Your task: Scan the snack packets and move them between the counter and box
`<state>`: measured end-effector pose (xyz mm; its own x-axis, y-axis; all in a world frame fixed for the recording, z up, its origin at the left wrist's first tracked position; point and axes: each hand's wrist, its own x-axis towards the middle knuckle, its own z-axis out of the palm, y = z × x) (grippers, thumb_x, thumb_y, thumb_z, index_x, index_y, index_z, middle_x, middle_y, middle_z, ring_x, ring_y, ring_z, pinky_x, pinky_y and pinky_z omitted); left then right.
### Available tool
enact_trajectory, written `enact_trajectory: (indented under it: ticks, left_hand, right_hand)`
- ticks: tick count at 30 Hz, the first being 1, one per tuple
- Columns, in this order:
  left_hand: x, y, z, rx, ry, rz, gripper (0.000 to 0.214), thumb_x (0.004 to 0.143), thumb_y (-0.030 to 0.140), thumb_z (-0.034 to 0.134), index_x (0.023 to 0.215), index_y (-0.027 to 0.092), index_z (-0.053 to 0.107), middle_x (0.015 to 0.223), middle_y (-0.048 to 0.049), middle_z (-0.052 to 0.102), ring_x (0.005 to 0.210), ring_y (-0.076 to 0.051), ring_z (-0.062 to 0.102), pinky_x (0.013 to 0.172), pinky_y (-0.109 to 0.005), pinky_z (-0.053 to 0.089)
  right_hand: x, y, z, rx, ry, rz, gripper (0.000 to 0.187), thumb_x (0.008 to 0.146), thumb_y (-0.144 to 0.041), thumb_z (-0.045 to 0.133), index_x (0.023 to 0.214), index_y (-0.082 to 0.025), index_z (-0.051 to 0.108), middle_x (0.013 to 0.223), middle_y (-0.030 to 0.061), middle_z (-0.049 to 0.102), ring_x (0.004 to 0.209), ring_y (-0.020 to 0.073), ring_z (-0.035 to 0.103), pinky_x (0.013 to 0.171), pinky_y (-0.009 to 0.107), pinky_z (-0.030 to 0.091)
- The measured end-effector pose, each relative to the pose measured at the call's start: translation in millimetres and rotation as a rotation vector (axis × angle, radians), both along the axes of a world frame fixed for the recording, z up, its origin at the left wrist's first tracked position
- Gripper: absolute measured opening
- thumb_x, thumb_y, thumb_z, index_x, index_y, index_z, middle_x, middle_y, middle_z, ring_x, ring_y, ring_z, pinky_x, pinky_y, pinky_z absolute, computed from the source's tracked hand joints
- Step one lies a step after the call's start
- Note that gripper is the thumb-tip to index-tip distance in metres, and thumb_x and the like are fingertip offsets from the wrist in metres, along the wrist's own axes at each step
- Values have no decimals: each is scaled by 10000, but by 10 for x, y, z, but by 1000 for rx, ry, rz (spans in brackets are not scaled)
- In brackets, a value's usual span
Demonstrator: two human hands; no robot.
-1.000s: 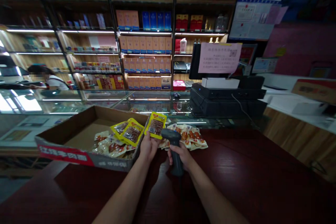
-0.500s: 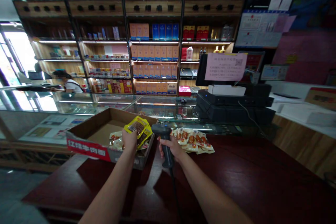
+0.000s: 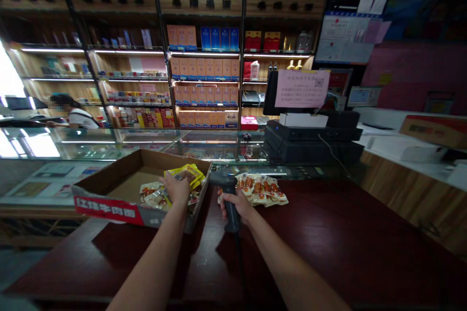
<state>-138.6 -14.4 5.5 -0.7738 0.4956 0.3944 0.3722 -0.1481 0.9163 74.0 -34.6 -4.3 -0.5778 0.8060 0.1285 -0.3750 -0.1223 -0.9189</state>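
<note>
My left hand [image 3: 176,189] is over the right part of an open cardboard box [image 3: 105,210], its fingers closed on a yellow snack packet [image 3: 190,173]. Another yellow packet shows beneath it, and pale clear-fronted packets [image 3: 150,191] lie beside the hand in the box. My fingertips are partly hidden. My right hand [image 3: 236,205] is wrapped around the handle of a black barcode scanner [image 3: 230,214], which stands upright with its head toward the box and its cord hanging down. Just beyond it lies a pile of vacuum-packed brown snacks [image 3: 264,188] on the dark red table.
The dark red table [image 3: 314,243] meets a glass display counter [image 3: 204,148]. A monitor with a pink sign [image 3: 301,88] stands on black equipment at the back right. Shelves of boxed goods [image 3: 204,95] line the wall. A person [image 3: 78,112] is behind the counter at left.
My left hand has lowered the yellow packets into the box, where they lie flatter. The right hand keeps its grip on the scanner. The whole view has shifted slightly.
</note>
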Motion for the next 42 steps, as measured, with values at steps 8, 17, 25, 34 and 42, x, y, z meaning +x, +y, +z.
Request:
enact_trajectory:
  ticks: [8,17,25,34,42]
  left_hand:
    - [726,-151,148,228,233,-292,361,695,150,615,1051,214,608,1443,-73,351,1361,-257,250,1132,-372,142]
    - [1442,321,-572,-88,-20,-507,229,671,387,668,749,185,592,1281,-177,505,1324,-327,309,1075,-431,234]
    - [1630,558,-610,-282,155,-405,357,513,413,766,697,193,553,1249,-226,517,1310,-413,282,1061,-517,154]
    - [1443,261,-680,-191,203,-422,242,633,295,680,841,213,588,848,-45,658,831,-231,613,807,-349,441]
    - [957,214,-620,-67,15,-432,285,505,300,766,723,181,628,721,-30,657,697,-208,601,706,-322,470]
  right_hand:
    - [514,91,-66,-58,3,-146,383,621,-413,713,849,-147,557,505,-26,604,355,112,527,366,233,459]
    - [915,224,-364,-92,109,-341,362,631,-414,718,827,-158,554,494,-35,588,343,101,505,360,232,472]
    - [1001,237,-506,-98,82,-369,372,637,-418,713,840,-144,565,492,-26,595,343,101,504,360,225,466]
    - [991,234,-486,-84,36,-346,399,637,-433,705,874,-152,548,495,-34,593,341,109,511,349,222,444]
    - [989,183,-466,-39,-78,-319,379,642,-416,699,865,-154,540,498,-37,594,350,111,521,356,225,446]
